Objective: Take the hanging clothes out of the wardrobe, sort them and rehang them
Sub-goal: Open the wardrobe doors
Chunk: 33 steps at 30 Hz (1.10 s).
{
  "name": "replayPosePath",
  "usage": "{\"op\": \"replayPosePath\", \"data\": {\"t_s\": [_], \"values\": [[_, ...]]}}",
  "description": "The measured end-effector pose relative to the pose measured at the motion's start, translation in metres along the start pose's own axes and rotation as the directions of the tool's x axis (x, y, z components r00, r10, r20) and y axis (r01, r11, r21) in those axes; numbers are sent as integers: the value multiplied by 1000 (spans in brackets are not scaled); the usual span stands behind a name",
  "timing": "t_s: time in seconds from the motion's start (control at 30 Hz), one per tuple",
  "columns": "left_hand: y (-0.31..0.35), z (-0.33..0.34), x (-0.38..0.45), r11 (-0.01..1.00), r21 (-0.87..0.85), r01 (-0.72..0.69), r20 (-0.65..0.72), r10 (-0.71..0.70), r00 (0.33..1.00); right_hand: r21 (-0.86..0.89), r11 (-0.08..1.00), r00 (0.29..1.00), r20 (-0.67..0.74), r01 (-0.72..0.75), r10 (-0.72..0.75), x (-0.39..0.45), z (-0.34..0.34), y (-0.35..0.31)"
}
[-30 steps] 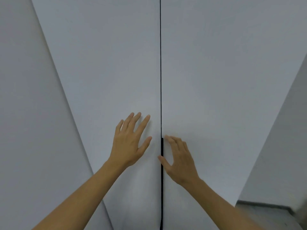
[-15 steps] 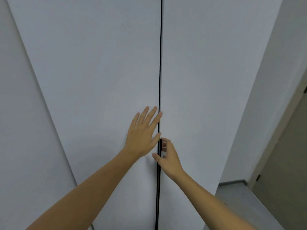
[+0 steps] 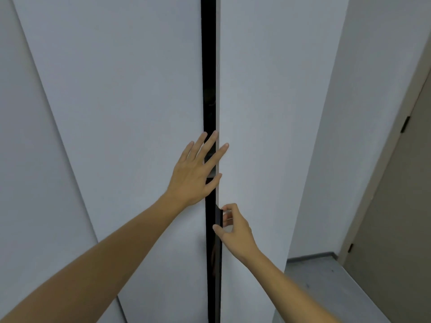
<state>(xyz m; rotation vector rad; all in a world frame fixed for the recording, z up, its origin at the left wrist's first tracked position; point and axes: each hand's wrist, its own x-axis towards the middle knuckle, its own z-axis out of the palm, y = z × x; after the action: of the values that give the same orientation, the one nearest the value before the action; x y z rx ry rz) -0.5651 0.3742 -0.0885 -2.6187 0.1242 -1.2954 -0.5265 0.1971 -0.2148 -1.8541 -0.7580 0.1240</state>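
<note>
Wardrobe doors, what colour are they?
Plain white, no pattern; the wardrobe doors show in the head view.

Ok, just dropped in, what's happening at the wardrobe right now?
A person is opening the wardrobe. The right hand pinches the dark handle strip on the edge of the right door, which stands slightly ajar with a dark gap showing. The left hand is open, fingers spread across the gap beside the left door. No clothes can be made out yet.

Hands (image 3: 235,227) at parted wardrobe doors (image 3: 256,113).
</note>
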Motion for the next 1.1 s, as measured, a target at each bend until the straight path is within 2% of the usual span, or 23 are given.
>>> {"op": "replayPosePath", "data": {"t_s": [0.17, 0.37, 0.5, 0.6, 0.67, 0.77, 0.93, 1.1], "values": [[67, -37, 20, 998, 9, -63, -89, 64, 994, -104, 994, 998, -54, 36, -41, -60, -45, 9], [154, -66, 46, 991, -3, -135, -185, 132, 974, -306, 949, 986, -114, 80, -120, -109, -99, 30], [205, -83, 77, 983, 4, -182, -239, 178, 955, -364, 927, 968, -185, 91, -168, -135, -137, 47], [239, -83, 102, 977, -38, -209, -293, 189, 937, -475, 873, 944, -225, 111, -242, -151, -159, 61], [264, -78, 114, 969, -75, -236, -312, 202, 928, -557, 828, 927, -272, 67, -259, -159, -173, 70], [300, -68, 132, 955, -107, -277, -329, 229, 916, -615, 789, 898, -351, -8, -264, -167, -199, 80], [348, -51, 163, 921, -146, -360, -340, 295, 893, -617, 782, 885, -410, -93, -219, -175, -252, 102], [380, -38, 184, 915, -169, -366, -304, 305, 903, -609, 785, 929, -344, -109, -139, -173, -297, 115]]}}
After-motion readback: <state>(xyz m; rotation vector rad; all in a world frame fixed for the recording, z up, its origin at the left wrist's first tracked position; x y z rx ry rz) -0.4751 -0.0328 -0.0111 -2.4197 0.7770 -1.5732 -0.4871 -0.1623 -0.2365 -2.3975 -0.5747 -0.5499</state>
